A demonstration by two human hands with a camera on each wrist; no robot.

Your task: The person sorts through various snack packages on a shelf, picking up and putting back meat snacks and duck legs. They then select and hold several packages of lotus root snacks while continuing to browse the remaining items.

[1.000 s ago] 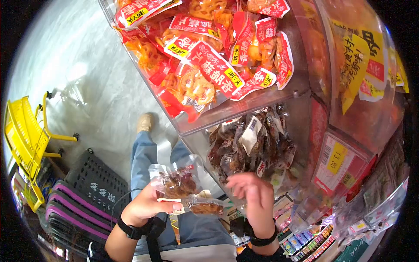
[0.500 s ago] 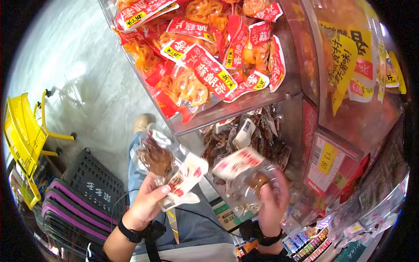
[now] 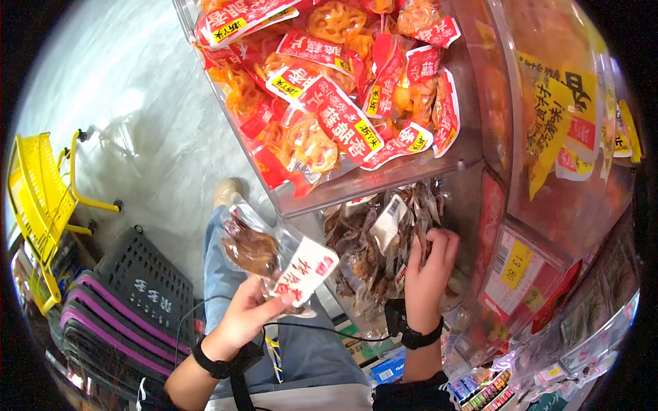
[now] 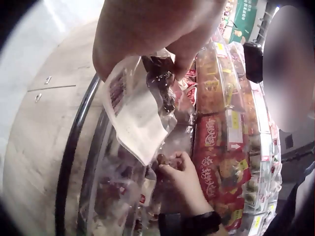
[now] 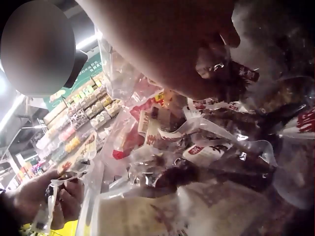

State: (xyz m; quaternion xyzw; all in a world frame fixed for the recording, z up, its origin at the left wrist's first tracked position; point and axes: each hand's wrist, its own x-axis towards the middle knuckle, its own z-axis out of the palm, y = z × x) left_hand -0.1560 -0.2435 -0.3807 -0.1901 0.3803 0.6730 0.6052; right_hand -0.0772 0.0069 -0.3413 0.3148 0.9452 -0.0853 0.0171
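Two bare hands are at work in my head view, each with a black strap at the wrist. The left hand [image 3: 250, 316] has its thumb and fingers closed on the lower end of a clear packet [image 3: 252, 248]; the thumb presses over the label [image 3: 308, 270], white with red print, and the brown contents lean up and away from the hand. That packet is held in the air in front of the jeans [image 3: 229, 264], just left of the lower bin [image 3: 466, 216].

The right hand [image 3: 430, 274] reaches into this bin, its fingers bent down among the dark packets [image 3: 370, 240] heaped there. My left wrist view shows its thumb and fingertips close together at something brown, but I cannot tell whether they grip a packet or only touch one; the right wrist view is too dark and blurred there to settle it.

Beyond the lower bin I see a clear upper bin [image 3: 384, 186] filled with red packets [image 3: 336, 120], orange slices showing through them. To the right, a price card [image 3: 510, 264] with a yellow strip reads 13.80. On the left, a yellow cart [image 3: 44, 205] stands on the pale floor [image 3: 147, 103] near a stack of black baskets [image 3: 161, 281] edged in purple. A shoe [image 3: 228, 192] shows below the clear upper bin.
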